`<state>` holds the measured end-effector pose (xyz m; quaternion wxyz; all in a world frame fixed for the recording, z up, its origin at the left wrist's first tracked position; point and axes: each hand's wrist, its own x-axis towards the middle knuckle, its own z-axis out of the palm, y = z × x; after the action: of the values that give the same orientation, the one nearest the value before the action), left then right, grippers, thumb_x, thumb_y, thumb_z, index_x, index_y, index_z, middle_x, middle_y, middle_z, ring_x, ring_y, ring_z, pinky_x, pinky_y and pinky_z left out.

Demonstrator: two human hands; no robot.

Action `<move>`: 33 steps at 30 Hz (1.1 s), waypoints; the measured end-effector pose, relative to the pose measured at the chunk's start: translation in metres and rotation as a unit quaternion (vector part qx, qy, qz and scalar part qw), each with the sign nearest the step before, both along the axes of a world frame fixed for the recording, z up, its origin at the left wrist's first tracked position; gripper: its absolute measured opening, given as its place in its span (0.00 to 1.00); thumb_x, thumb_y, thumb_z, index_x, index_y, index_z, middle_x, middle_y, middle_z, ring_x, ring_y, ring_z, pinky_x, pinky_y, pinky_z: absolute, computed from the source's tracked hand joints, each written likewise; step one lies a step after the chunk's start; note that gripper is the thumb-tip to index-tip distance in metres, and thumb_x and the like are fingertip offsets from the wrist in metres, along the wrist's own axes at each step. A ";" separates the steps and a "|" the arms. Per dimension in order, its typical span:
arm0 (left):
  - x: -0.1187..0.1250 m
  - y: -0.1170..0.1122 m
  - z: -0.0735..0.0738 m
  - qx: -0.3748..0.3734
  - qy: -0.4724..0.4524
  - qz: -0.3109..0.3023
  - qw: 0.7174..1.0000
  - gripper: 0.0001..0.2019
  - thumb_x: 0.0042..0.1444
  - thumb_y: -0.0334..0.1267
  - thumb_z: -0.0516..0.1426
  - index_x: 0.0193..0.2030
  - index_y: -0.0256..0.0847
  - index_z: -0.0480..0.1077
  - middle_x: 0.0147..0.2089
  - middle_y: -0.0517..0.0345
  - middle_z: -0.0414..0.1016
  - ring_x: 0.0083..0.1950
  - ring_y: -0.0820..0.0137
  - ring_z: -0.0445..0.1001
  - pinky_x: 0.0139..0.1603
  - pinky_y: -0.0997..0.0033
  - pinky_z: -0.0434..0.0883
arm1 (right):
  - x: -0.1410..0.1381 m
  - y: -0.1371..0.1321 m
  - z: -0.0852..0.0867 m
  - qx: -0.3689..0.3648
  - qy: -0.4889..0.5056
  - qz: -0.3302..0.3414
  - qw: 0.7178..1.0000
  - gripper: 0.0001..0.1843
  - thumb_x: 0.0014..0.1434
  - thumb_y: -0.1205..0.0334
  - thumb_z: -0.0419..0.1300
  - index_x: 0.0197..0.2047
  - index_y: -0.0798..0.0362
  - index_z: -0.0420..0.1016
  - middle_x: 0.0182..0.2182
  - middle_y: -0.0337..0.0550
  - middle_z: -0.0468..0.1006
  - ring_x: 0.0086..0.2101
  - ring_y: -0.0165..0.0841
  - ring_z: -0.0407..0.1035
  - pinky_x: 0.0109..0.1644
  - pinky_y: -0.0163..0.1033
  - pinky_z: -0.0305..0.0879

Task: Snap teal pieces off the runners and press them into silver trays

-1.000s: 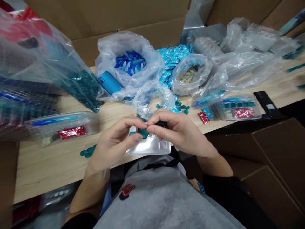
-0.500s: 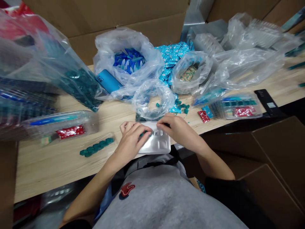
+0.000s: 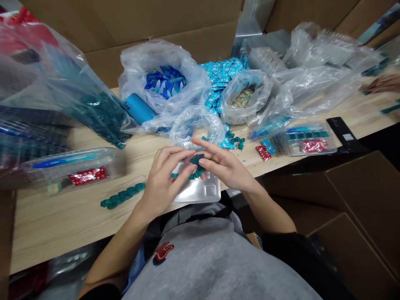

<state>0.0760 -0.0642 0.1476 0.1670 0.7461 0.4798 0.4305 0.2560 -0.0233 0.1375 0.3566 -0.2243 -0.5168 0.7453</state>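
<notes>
My left hand [image 3: 164, 177] and my right hand [image 3: 223, 164] meet just above a clear plastic tray [image 3: 200, 191] at the table's near edge. Both pinch a small cluster of teal pieces [image 3: 196, 164] between their fingertips; the right hand's index finger sticks out straight. A row of teal pieces [image 3: 122, 196] lies on the wood to the left of the tray. Behind my hands sits a small crumpled clear bag [image 3: 196, 125] with more teal pieces spilled beside it.
Filled clear packs lie at left [image 3: 68, 166] and at right [image 3: 308, 141]. Bags of blue items [image 3: 164, 81], blue packets [image 3: 221, 75], a blue phone [image 3: 139, 109] and a black phone [image 3: 342, 129] crowd the back. Another person's hand [image 3: 383, 83] rests far right. Cardboard boxes surround the table.
My hands dropped to the tray half a second ago and have since lifted off it, now pinching teal pieces together above it. Another person's hand has come into view far right.
</notes>
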 end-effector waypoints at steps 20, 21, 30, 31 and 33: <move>0.006 -0.012 0.005 0.156 0.064 -0.018 0.985 0.17 0.61 0.27 0.58 0.55 0.43 0.66 0.44 0.56 0.73 0.44 0.68 0.73 0.47 0.67 0.72 | 0.005 -0.017 0.026 0.116 -0.033 -0.074 0.990 0.09 0.59 0.66 0.63 0.42 0.51 0.68 0.28 0.32 0.73 0.28 0.22 0.70 0.29 0.27 0.65; 0.007 -0.012 0.003 0.108 0.017 -0.032 0.994 0.16 0.61 0.28 0.57 0.54 0.45 0.65 0.44 0.57 0.73 0.45 0.69 0.73 0.47 0.67 0.72 | 0.006 -0.016 0.025 0.129 -0.042 -0.071 0.988 0.09 0.59 0.66 0.64 0.41 0.51 0.69 0.28 0.31 0.72 0.28 0.22 0.70 0.30 0.28 0.66; 0.014 -0.011 0.005 -0.004 0.025 0.012 1.000 0.09 0.62 0.28 0.56 0.48 0.44 0.66 0.42 0.60 0.71 0.45 0.71 0.73 0.47 0.71 0.73 | 0.008 -0.015 0.010 0.282 -0.154 -0.152 0.935 0.06 0.61 0.67 0.62 0.43 0.54 0.71 0.34 0.37 0.77 0.32 0.24 0.73 0.36 0.29 0.69; 0.015 -0.011 0.005 -0.004 0.019 0.012 1.000 0.09 0.61 0.28 0.56 0.46 0.44 0.66 0.41 0.61 0.71 0.44 0.72 0.74 0.45 0.72 0.73 | 0.008 -0.015 0.010 0.309 -0.163 -0.155 0.924 0.05 0.61 0.67 0.63 0.41 0.54 0.72 0.34 0.37 0.76 0.32 0.24 0.72 0.36 0.29 0.69; 0.014 -0.011 0.004 -0.008 0.002 0.003 1.000 0.08 0.61 0.28 0.56 0.44 0.44 0.66 0.39 0.62 0.72 0.42 0.73 0.75 0.43 0.74 0.73 | 0.009 -0.015 0.012 0.355 -0.177 -0.151 0.905 0.04 0.61 0.67 0.63 0.41 0.55 0.73 0.32 0.37 0.76 0.32 0.24 0.72 0.36 0.29 0.69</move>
<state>0.0902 -0.0754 0.1517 0.1710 0.7443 0.4858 0.4252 0.2651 -0.0378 0.1495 0.4236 -0.2864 -0.7620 0.3974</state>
